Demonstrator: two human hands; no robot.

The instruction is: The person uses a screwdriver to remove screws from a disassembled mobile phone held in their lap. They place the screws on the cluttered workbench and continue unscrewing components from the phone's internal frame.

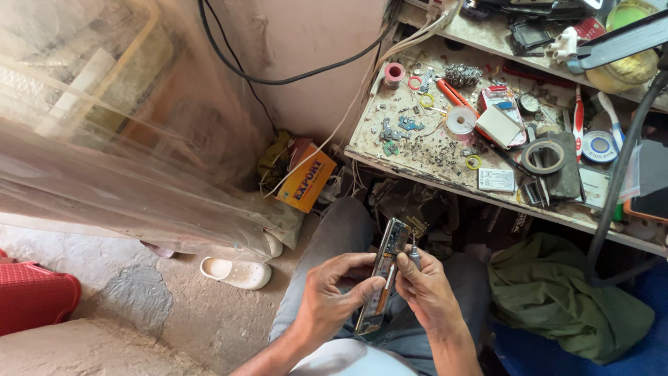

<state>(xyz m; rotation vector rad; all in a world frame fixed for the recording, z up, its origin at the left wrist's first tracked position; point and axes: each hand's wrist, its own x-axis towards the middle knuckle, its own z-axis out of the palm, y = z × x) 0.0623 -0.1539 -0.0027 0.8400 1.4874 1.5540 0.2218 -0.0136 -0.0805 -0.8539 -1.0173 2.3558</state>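
Two hands over the lap, both busy. Left hand [334,296] grip closed round the mid-body of an opened phone [383,274], thumb across its face. Phone's long axis runs approx 1 o'clock to 7 o'clock, top end up near the knee, bottom end hidden behind the left palm. Right hand [428,289] grip closed on a small screwdriver [415,256], shaft roughly upright, sitting just at 3 o'clock of the phone's upper half, touching or nearly so; can't tell which. Tip is hidden. Right hand is nearer the phone's exposed top end. Worktop [445,182] w/ tape rolls and scattered parts sits at 1 o'clock, well apart.
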